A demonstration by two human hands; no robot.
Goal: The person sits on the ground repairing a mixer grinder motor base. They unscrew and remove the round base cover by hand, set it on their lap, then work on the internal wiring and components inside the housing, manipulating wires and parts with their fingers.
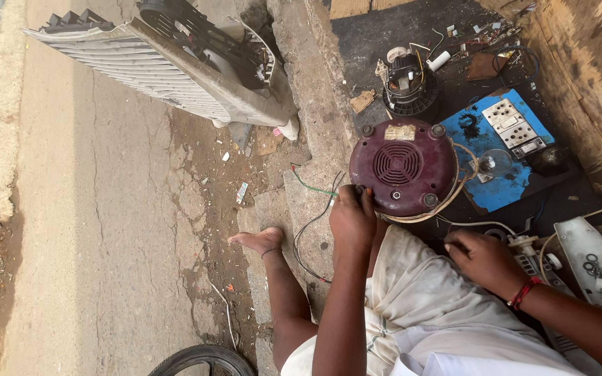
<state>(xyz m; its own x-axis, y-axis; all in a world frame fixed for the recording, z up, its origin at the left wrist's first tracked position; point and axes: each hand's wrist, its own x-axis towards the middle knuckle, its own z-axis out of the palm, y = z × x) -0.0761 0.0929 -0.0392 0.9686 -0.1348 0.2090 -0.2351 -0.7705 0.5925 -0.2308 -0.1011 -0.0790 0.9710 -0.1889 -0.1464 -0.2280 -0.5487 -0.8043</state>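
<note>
Left hand (352, 217) against maroon motor (404, 167)

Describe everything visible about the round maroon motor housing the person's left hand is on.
The maroon motor housing is round, dusty and worn, apparently metal or hard plastic. Its top face shows a central circular vent grille, a torn pale label near the far edge, and bolts around the rim. It stands flat on the dark work surface, beside a blue switchboard. A pale cord loops round its right side. The left hand grips its near edge.
</note>
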